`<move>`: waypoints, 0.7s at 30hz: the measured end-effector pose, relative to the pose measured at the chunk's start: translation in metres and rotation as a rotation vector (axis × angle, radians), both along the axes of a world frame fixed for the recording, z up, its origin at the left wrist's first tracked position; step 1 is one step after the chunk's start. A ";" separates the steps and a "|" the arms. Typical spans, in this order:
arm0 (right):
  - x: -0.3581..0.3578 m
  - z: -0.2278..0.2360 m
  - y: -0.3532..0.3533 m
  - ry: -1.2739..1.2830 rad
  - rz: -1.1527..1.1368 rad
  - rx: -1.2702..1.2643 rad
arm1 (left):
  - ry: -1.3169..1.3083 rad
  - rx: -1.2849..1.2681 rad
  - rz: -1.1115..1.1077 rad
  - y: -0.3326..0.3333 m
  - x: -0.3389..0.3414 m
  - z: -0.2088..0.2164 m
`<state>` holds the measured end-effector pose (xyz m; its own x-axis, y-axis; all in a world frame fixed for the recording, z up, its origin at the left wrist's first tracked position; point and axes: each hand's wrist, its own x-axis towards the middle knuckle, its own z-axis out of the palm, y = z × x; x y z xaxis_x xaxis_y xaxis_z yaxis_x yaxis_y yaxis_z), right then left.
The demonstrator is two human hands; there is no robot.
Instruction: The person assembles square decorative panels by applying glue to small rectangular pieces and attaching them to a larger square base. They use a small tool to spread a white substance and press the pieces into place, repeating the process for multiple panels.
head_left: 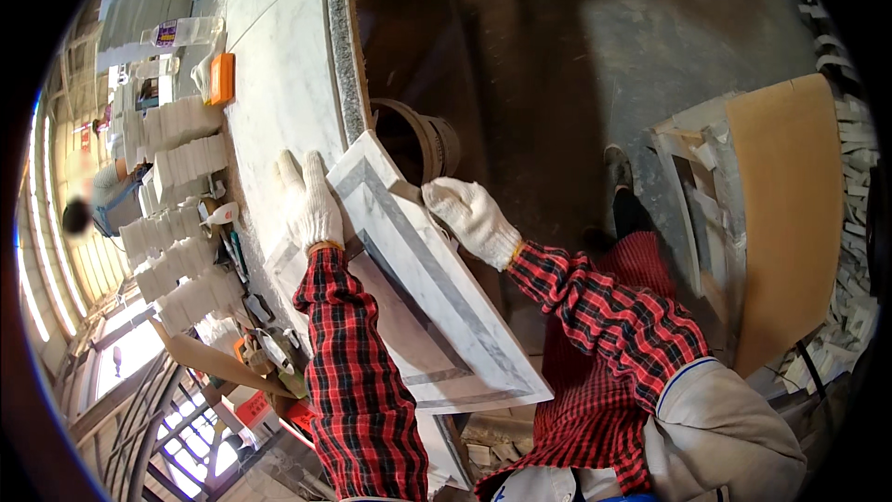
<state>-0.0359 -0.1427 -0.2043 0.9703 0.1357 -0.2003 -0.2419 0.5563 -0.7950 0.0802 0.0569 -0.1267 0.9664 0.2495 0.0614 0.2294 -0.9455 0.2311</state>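
Note:
A white marble panel (465, 316) with grey inlaid bands lies at a slant on the marble-topped bench, its right edge jutting past the bench side. My left hand (314, 209), in a white knit glove, lies against the panel's left edge with its fingers stretched out over the bench top. At the panel's right edge, my right hand (474, 218), gloved the same way, pinches a small grey-brown block (407, 191) that rests on the panel's border. The far side of the block and my right fingertips are partly hidden.
The long marble bench top (279, 65) runs away ahead. Stacks of white tiles (177, 195), an orange block (221, 79) and a plastic bottle (186, 33) line its left side. A bucket (432, 139) stands below the bench; a wooden crate (780, 214) is at right. Another person (111, 191) is far left.

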 end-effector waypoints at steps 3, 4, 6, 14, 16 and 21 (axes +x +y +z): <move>-0.036 -0.004 -0.003 0.008 0.027 0.079 | -0.014 0.000 -0.007 0.006 0.000 -0.004; -0.054 0.000 -0.015 0.037 0.123 -0.007 | -0.016 0.000 -0.010 0.008 -0.002 -0.005; -0.081 0.006 -0.018 0.144 0.144 0.035 | -0.022 0.001 -0.018 0.007 -0.004 -0.002; -0.133 0.007 -0.028 0.084 0.175 -0.006 | -0.005 0.011 -0.039 0.004 -0.002 0.003; -0.153 0.007 -0.033 0.084 0.169 -0.080 | -0.002 -0.023 -0.017 -0.004 -0.003 0.003; -0.197 0.010 -0.038 0.173 0.235 -0.033 | 0.003 -0.101 -0.076 0.005 -0.001 -0.001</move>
